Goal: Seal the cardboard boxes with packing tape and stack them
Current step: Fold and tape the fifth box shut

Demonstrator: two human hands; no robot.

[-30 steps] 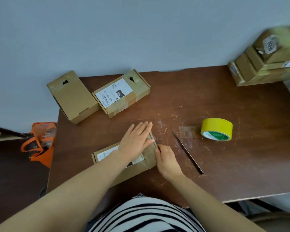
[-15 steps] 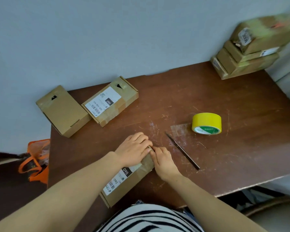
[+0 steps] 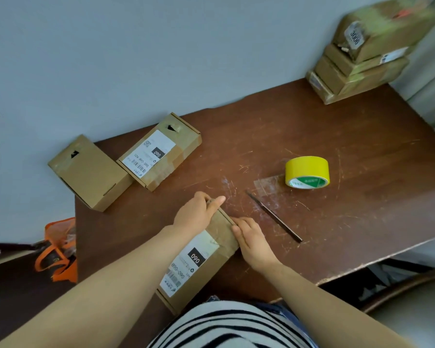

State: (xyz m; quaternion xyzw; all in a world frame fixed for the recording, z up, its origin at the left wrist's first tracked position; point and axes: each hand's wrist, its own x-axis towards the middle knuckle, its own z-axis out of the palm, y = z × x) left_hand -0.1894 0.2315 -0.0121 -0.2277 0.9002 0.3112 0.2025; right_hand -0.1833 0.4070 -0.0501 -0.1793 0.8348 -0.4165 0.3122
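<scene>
A flat cardboard box [image 3: 201,257] with a white label lies at the near edge of the brown table [image 3: 362,172], its long side pointing away from me. My left hand [image 3: 197,212] grips the box's far left corner, fingers curled over the edge. My right hand [image 3: 253,241] holds the box's far right side with curled fingers. A yellow roll of tape [image 3: 307,172] stands to the right, with a strip of clear tape [image 3: 268,185] stuck on the table beside it. A thin dark blade [image 3: 274,217] lies between the roll and my right hand.
Two more cardboard boxes lie at the far left: a plain one [image 3: 89,172] overhanging the table edge and a labelled one [image 3: 160,150]. A stack of sealed boxes [image 3: 362,51] stands in the far right corner. An orange bag [image 3: 58,249] sits on the floor at left.
The box has been turned from lying crosswise to pointing away from me. My left hand went from flat on top to gripping the far corner. My view shifted left.
</scene>
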